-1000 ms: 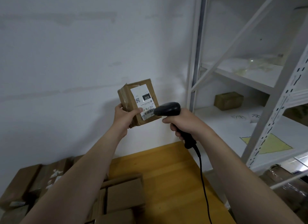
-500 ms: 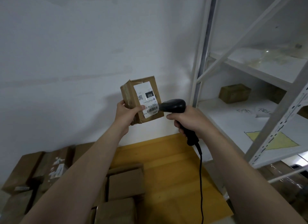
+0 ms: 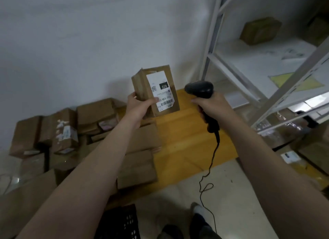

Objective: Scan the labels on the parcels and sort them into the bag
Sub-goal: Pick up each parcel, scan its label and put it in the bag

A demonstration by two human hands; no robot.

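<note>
My left hand [image 3: 138,107] grips a small brown cardboard parcel [image 3: 142,89] from its lower left, held upright in the air with its white label [image 3: 161,91] facing me; the label shows a barcode and "032" upside down. My right hand [image 3: 211,106] is closed around the handle of a black corded barcode scanner [image 3: 199,89], whose head points left at the label from a short gap away. The scanner's cable [image 3: 212,160] hangs to the floor. No bag can be made out in this view.
Several brown parcels [image 3: 62,130] are piled on a yellow platform [image 3: 188,137] against the white wall at left. A white metal shelf rack [image 3: 267,60] stands at right with a box [image 3: 259,30] on it. A black crate [image 3: 119,222] and my feet [image 3: 199,219] are below.
The view has tilted downward, bringing the parcel pile, floor and feet into sight. The scanner head has drawn slightly back to the right of the label. Both hands keep their grips.
</note>
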